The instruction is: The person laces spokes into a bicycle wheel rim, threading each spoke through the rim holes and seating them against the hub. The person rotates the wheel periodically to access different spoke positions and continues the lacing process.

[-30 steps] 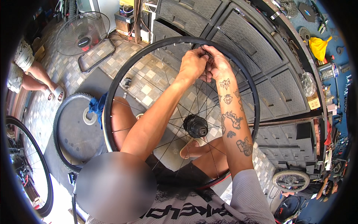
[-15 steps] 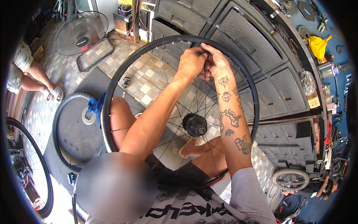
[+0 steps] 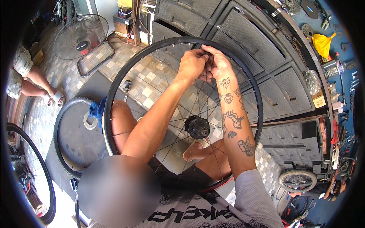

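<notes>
A bicycle wheel (image 3: 260, 99) with a black rim lies across my lap, thin dark spokes running out from its black hub (image 3: 197, 127). Just inside the far part of the rim, my two hands meet. My left hand (image 3: 192, 65) is closed in a pinch, and its fingertips touch the fingers of my right hand (image 3: 218, 65). The right palm is turned up; its fingers curl inward, while one digit reaches up to the rim. Spokes run up toward the fingers, but whatever is pinched between them is hidden. My right forearm passes over the wheel's right side.
Left of my leg, a tyre (image 3: 57, 133) and a blue cloth (image 3: 99, 108) lie on a dark mat. A fan (image 3: 81, 41) stands beyond; another person's legs (image 3: 36, 81) are at far left. Grey drawers (image 3: 243, 49) rise ahead, and tools hang along the right wall.
Both hands shift very slightly left, along with the wheel in the picture. They keep the same pinch near the rim.
</notes>
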